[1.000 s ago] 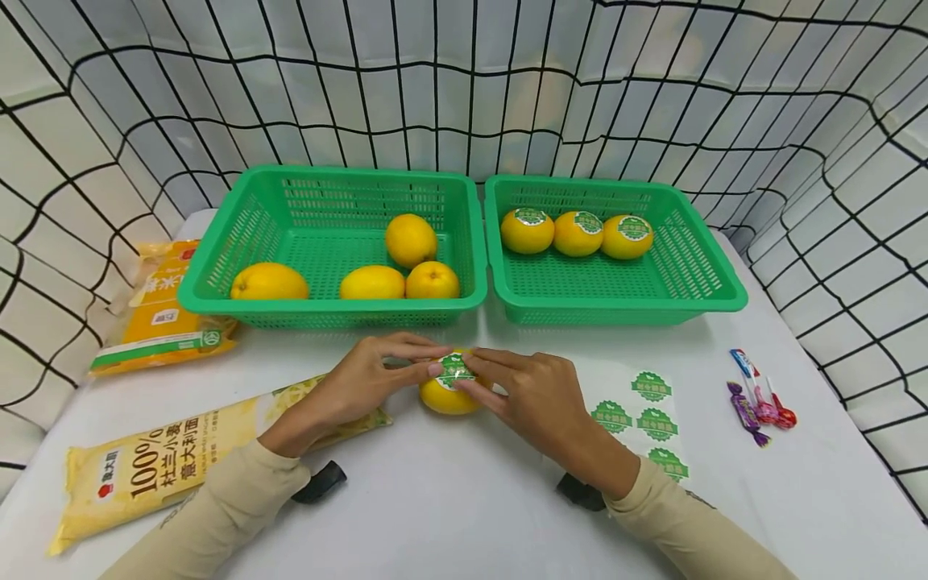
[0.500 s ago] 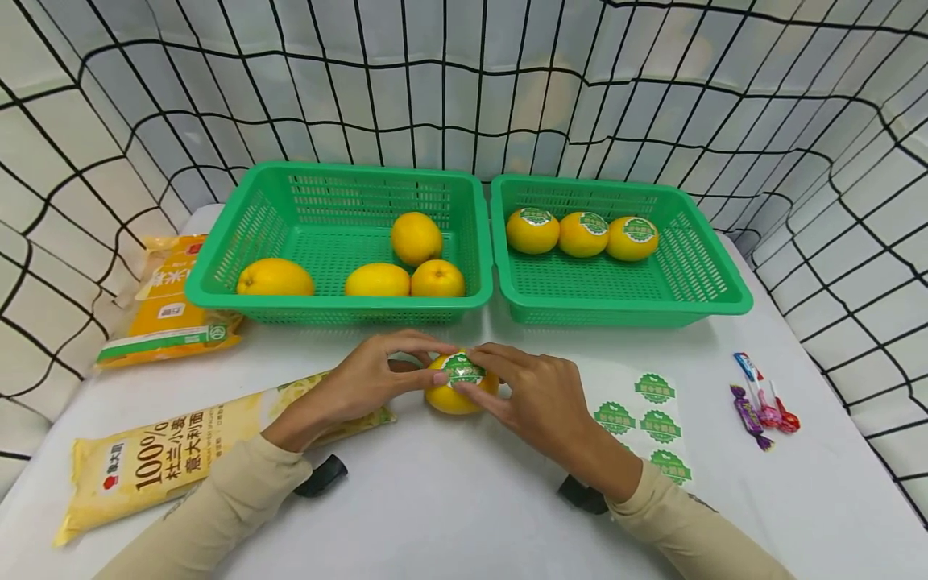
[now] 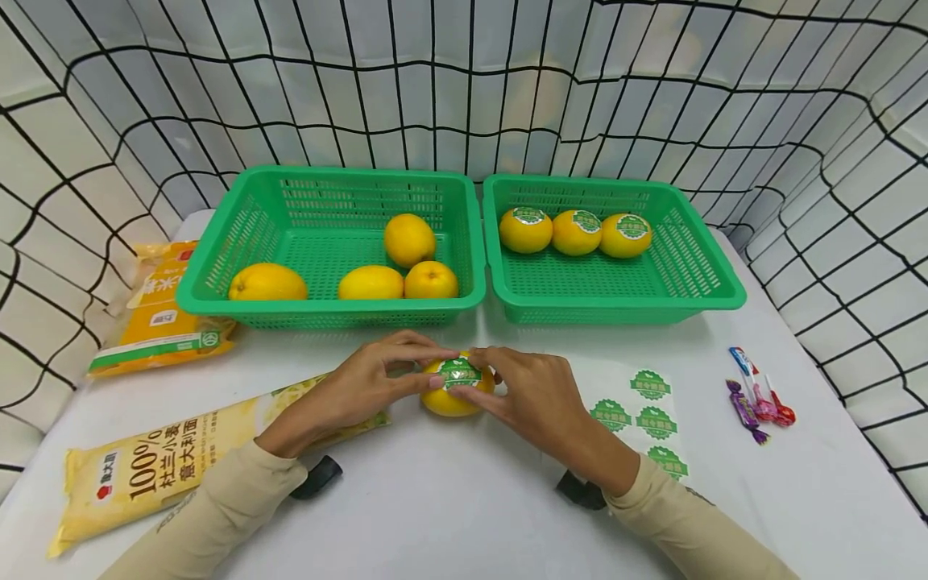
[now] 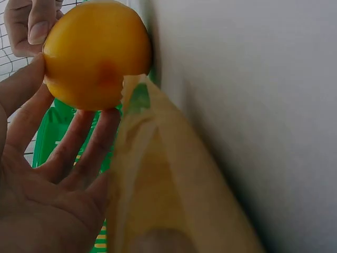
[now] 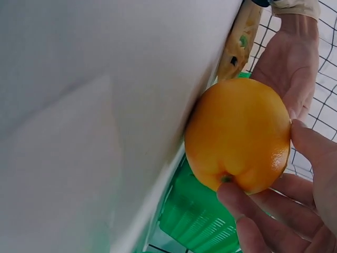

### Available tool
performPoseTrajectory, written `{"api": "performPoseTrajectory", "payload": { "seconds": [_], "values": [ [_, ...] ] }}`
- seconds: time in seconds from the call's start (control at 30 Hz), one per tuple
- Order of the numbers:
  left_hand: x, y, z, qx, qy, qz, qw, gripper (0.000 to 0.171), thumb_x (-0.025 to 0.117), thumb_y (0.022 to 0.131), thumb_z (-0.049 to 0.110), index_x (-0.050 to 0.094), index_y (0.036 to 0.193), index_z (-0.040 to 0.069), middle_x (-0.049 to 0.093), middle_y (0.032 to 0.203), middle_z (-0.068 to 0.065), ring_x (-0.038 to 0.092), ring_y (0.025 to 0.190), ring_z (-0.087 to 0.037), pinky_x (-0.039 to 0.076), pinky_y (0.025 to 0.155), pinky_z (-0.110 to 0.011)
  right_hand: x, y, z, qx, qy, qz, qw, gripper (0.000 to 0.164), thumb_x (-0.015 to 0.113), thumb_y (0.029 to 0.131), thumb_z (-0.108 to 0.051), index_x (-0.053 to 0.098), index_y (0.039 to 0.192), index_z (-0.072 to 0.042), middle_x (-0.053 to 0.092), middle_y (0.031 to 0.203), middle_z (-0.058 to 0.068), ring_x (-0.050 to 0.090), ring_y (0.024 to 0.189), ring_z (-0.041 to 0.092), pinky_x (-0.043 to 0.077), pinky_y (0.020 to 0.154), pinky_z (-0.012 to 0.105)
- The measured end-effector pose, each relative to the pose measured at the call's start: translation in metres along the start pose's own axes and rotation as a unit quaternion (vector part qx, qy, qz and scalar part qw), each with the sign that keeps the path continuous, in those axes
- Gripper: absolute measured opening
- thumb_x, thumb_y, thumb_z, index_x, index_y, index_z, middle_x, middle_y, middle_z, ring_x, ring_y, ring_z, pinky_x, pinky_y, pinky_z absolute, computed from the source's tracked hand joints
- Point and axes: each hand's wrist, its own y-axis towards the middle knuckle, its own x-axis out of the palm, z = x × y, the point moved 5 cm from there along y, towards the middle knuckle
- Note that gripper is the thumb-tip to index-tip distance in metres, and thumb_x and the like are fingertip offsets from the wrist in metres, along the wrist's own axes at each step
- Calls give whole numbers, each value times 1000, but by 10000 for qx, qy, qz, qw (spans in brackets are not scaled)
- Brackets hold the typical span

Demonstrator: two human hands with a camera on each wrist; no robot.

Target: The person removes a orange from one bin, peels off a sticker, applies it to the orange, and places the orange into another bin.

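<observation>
An orange [image 3: 445, 404] sits on the white table in front of the baskets, a green-and-white sticker [image 3: 460, 372] on its top. My left hand [image 3: 362, 383] holds it from the left, thumb at the sticker's edge. From the right, my right hand [image 3: 540, 395] grips the fruit, its thumb along the sticker's lower edge and its index finger near the upper right. In the left wrist view, the fingers reach under the side of the orange [image 4: 100, 52]. The right wrist view shows fingertips by the stem end of the orange [image 5: 237, 132]; the sticker is hidden there.
A left green basket [image 3: 329, 306] holds several plain oranges; the right green basket [image 3: 616, 304] holds three stickered ones. A sticker sheet [image 3: 616, 379] lies by my right forearm, candies [image 3: 761, 403] farther right. A spaghetti packet [image 3: 159, 459] and an orange bag [image 3: 159, 318] lie left. Black netting surrounds the table.
The right index finger has drawn back a little toward the orange's right side, so more of the sticker shows. The orange stays in about the same place between both hands.
</observation>
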Motion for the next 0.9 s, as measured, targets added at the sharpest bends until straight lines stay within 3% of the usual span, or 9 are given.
{"api": "performPoseTrajectory", "payload": {
  "seconds": [0.1,0.2,0.3,0.4,0.6,0.73,0.9],
  "values": [
    [-1,0,0,31,-60,15,10000,37,75,101,37,72,137,37,63,136,5,59,124,-20,52,99,-46,0,1,-1,-109,-62,1,9999,40,90,84,-43,78,109,-15,75,82,-7,64,61,7,47,51,21],
    [-1,0,0,5,-371,30,9993,36,76,100,33,72,136,31,64,135,4,61,119,-21,53,106,-46,1,1,-2,-163,-103,-32,9998,40,88,87,-44,78,114,-16,80,94,-4,68,66,7,50,52,22],
    [-1,0,-1,-120,-743,71,9971,35,79,99,30,72,133,25,65,134,2,64,116,-23,52,110,-45,3,1,-2,-74,-64,-101,9999,39,86,89,-44,79,118,-18,82,105,-3,75,76,10,55,57,24],
    [-2,1,-3,-284,-910,139,9954,35,81,97,29,69,129,21,66,133,1,65,115,-22,52,108,-45,4,1,0,79,42,-149,9998,37,86,90,-44,80,117,-20,81,105,-4,74,76,9,55,57,24],
    [-3,0,-6,-503,-935,153,9942,31,83,96,30,63,114,14,67,130,-4,66,122,-25,52,107,-46,5,3,9,322,832,-358,9954,28,84,93,-34,81,116,-19,81,107,-4,70,73,9,57,61,24],
    [-4,0,-7,-616,-970,102,9933,30,83,95,31,62,105,13,68,134,-5,66,127,-27,52,108,-46,6,6,22,612,1778,-763,9792,24,80,97,-23,82,120,-18,80,114,-3,71,79,9,60,69,27],
    [-5,1,-8,-516,-1018,25,9935,24,83,95,29,65,101,14,68,132,-5,65,127,-25,49,112,-48,16,5,36,1192,2801,-1531,9401,30,75,102,-22,77,132,-20,74,120,-2,69,92,12,59,80,35]
  ]
}}
